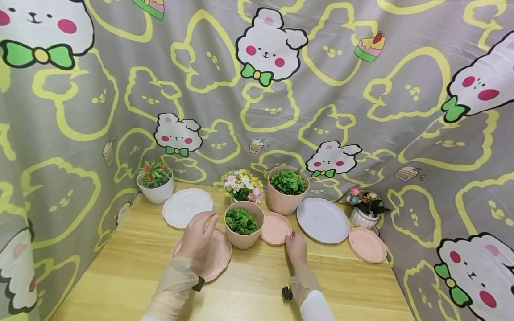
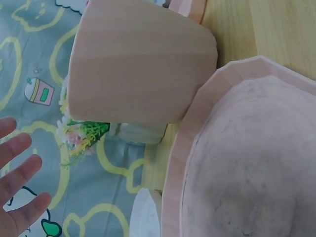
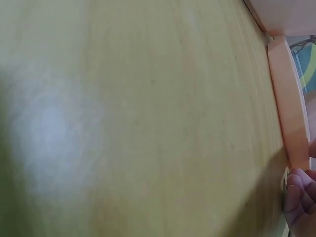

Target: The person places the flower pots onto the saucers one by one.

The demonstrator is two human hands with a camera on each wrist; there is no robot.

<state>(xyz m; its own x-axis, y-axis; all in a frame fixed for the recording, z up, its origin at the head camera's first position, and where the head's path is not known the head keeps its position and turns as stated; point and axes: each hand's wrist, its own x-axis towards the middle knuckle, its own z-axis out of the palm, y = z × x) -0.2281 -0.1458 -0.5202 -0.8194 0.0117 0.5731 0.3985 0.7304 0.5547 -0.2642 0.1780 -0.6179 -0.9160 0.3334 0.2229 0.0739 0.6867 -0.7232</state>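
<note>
My left hand (image 1: 197, 235) hovers over a large pink saucer (image 1: 218, 258), its fingers spread toward the front pink pot (image 1: 243, 238) with leafy green plant. In the left wrist view those spread fingers hold nothing, and the pot's side (image 2: 143, 64) stands beside the saucer's raised rim (image 2: 174, 163). With curled fingers, my right hand (image 1: 296, 247) pinches the near right edge of a small pink saucer (image 1: 275, 228), just right of that pot. The right wrist view has the right hand (image 3: 302, 200) at the end of the saucer's rim (image 3: 289, 98), low over the wood.
Behind stand a taller pink pot (image 1: 281, 200), a flower bunch (image 1: 242, 185) and a white pot (image 1: 156, 189) with red-flowered plant. White (image 1: 188, 207) and grey-lilac (image 1: 323, 220) plates flank them. At right are a small flower pot (image 1: 364, 218) and another pink saucer (image 1: 367, 245).
</note>
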